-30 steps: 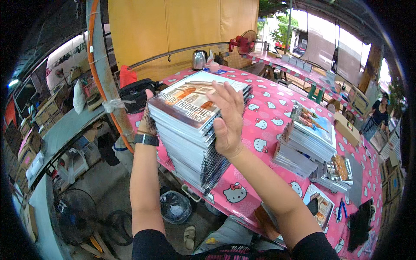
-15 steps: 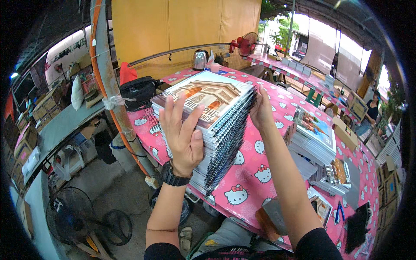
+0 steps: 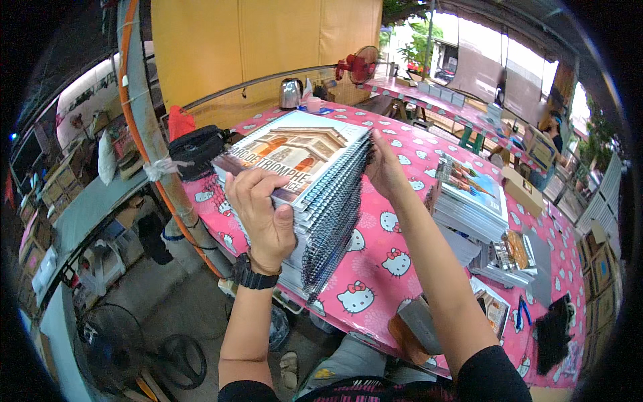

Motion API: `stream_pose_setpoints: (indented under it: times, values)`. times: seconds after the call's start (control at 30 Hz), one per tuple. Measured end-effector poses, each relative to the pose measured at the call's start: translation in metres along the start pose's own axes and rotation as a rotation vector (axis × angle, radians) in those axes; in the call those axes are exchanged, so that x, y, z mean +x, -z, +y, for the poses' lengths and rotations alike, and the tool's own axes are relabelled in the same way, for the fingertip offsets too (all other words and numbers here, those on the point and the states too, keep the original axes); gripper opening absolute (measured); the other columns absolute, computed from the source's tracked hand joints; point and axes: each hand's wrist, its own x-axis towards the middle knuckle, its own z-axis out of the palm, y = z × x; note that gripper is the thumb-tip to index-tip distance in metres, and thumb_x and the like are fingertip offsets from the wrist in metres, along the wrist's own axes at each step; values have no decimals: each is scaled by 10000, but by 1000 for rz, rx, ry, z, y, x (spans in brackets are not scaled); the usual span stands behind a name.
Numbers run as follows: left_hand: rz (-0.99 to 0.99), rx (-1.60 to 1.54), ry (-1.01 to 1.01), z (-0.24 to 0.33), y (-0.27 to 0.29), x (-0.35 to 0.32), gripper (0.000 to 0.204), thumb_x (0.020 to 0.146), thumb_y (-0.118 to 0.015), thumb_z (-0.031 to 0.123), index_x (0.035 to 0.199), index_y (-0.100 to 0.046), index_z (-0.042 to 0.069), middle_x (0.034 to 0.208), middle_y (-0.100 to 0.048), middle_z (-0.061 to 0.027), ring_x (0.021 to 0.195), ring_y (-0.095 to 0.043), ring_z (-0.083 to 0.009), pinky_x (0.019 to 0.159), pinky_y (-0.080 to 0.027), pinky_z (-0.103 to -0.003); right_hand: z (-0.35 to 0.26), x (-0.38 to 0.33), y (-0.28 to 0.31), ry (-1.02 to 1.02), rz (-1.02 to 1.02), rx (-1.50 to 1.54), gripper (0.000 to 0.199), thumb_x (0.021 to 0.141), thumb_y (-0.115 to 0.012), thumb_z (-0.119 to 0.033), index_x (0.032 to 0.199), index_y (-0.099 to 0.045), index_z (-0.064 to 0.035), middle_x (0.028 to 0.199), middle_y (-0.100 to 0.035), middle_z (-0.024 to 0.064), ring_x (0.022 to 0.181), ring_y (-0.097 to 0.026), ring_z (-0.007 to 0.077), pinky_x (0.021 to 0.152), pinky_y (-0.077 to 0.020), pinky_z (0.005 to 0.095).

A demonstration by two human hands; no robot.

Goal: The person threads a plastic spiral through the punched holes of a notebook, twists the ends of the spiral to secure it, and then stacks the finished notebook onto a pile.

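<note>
A tall stack of spiral-bound notebooks point(image 3: 315, 194) with a building picture on the top cover stands on the pink patterned tablecloth point(image 3: 395, 261). The black wire spines face right and toward me. My left hand point(image 3: 261, 214), with a black wristwatch, grips the near edge of the stack, thumb on the side and fingers curled over the top covers. My right hand point(image 3: 385, 167) presses against the far right side of the stack, next to the spines. The stack leans, tilted up between both hands.
A second, lower stack of notebooks point(image 3: 469, 201) lies to the right, with loose covers and blue-handled pliers point(image 3: 522, 311) beyond. A kettle point(image 3: 290, 94) and a red fan point(image 3: 362, 63) stand at the far end. A black bag point(image 3: 194, 147) and an orange-striped post point(image 3: 144, 134) are left. A floor fan point(image 3: 110, 342) stands below.
The stack has been turned so that its spines face right. My left hand moved from under the far-left edge to the near edge; my right hand went from the near side to the far right side.
</note>
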Motion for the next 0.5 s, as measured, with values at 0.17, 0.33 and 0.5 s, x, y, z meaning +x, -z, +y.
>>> stream_pose_setpoints:
  times: [0.17, 0.33, 0.5]
  values:
    - [-7, 3, 0, 1, 1, 1, 473, 944, -317, 491, 1050, -541, 88, 1027, -502, -104, 1059, -446, -283, 1044, -164, -490, 4, -8, 25, 15, 188, -341, 571, 895, -523, -467, 1276, -459, -46, 1297, -479, 125, 1183, -441, 255, 975, -367, 398]
    - [-9, 2, 2, 2, 0, 0, 484, 944, -327, 496, 1049, -549, 78, 1043, -510, -110, 1089, -444, -294, 1049, -175, -492, -14, -94, 80, 193, 116, -1105, 458, 809, -655, -225, 1204, -508, -46, 1189, -549, 139, 1086, -516, 267, 891, -428, 366]
    - [-59, 59, -22, 6, 1, -1, 492, 957, -325, 459, 1067, -555, 38, 1091, -517, -146, 1107, -446, -309, 1051, -211, -481, -48, -231, 133, 111, -72, -1385, 294, 787, -643, -158, 1066, -607, -71, 1061, -618, 101, 1011, -559, 256, 840, -450, 358]
